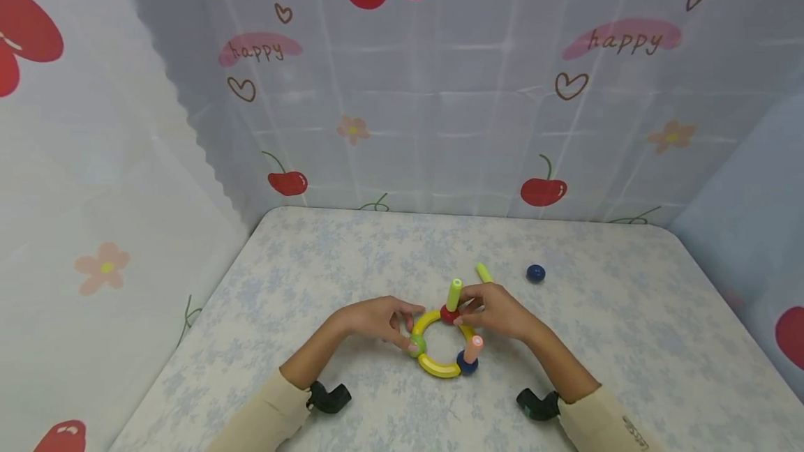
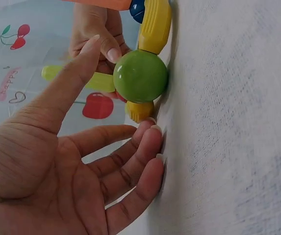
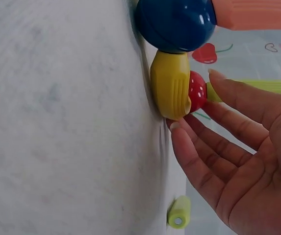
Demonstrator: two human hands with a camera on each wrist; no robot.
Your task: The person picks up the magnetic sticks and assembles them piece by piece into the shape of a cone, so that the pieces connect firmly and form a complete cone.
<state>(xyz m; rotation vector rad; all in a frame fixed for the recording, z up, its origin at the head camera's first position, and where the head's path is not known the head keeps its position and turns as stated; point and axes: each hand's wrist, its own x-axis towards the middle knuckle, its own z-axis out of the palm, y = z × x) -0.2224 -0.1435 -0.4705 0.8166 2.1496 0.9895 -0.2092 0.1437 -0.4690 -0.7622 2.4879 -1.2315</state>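
The toy ring (image 1: pixel 440 344) sits near the front middle of the counter (image 1: pixel 352 250), and it looks mostly built: yellow curved pieces join a green ball (image 1: pixel 417 346), a red ball (image 1: pixel 449 314) and a blue ball (image 1: pixel 467 364) into a loop. A green stick (image 1: pixel 453 294) stands up from the red ball and an orange stick (image 1: pixel 472 349) from the blue one. Left to use, I think, are a loose green stick (image 1: pixel 484 273) and a loose blue ball (image 1: pixel 535 273), lying a little behind the ring (both well apart from it). The left hand (image 1: pixel 375 319) has its fingers (image 2: pixel 130 166) spread wide, touching the green ball and holding nothing. The right hand (image 1: pixel 496 311) is also spread, its fingers (image 3: pixel 214 147) touching by the red ball. There is lots of bare counter behind and to both sides. The cherry curtain (image 1: pixel 440 89) stands along the back and sides, and the front edge is close to the arms.
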